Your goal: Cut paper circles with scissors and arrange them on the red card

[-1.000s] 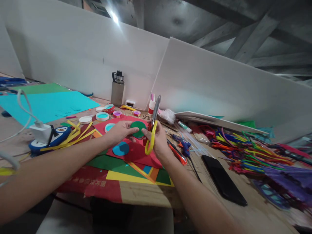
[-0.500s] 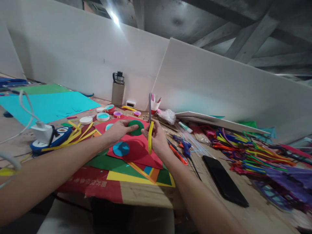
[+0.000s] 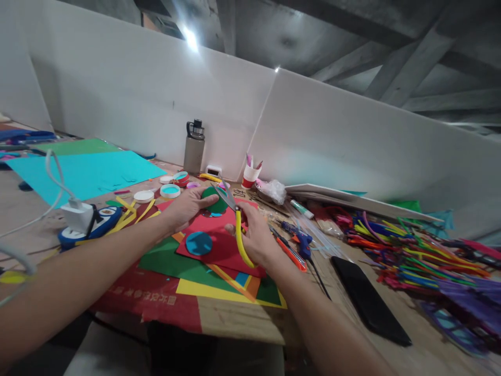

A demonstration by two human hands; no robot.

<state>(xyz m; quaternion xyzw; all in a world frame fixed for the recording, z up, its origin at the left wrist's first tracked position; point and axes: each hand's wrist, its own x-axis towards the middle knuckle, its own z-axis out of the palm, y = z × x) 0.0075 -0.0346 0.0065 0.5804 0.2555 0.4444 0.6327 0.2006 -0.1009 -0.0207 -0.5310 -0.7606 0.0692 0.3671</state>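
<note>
Between the thumb and fingers of my left hand (image 3: pixel 188 208) is a green paper disc (image 3: pixel 216 202), held up above the red sheets. My right hand (image 3: pixel 254 232) grips a pair of scissors (image 3: pixel 243 245) by the yellow handles. The blades are spread and point up to the left, at the disc's right edge; whether they touch the paper I cannot tell. A blue disc (image 3: pixel 199 243) lies on the red paper (image 3: pixel 227 256) below my hands. Green paper (image 3: pixel 168 261) and yellow paper (image 3: pixel 199 290) stick out underneath.
At the back stand a bottle (image 3: pixel 194 149) and a paper cup with pens (image 3: pixel 250 176). To the right lie a glue gun (image 3: pixel 302 243), a cutter knife (image 3: pixel 290 253), a black phone (image 3: pixel 370 300) and many pipe cleaners (image 3: pixel 415 250). A power strip (image 3: pixel 90 224) sits left, near cyan paper (image 3: pixel 86 169).
The scissors have swung from upright to leaning left, with their blades now apart at the green disc. The disc has tilted in my left hand. The whole view has shifted slightly.
</note>
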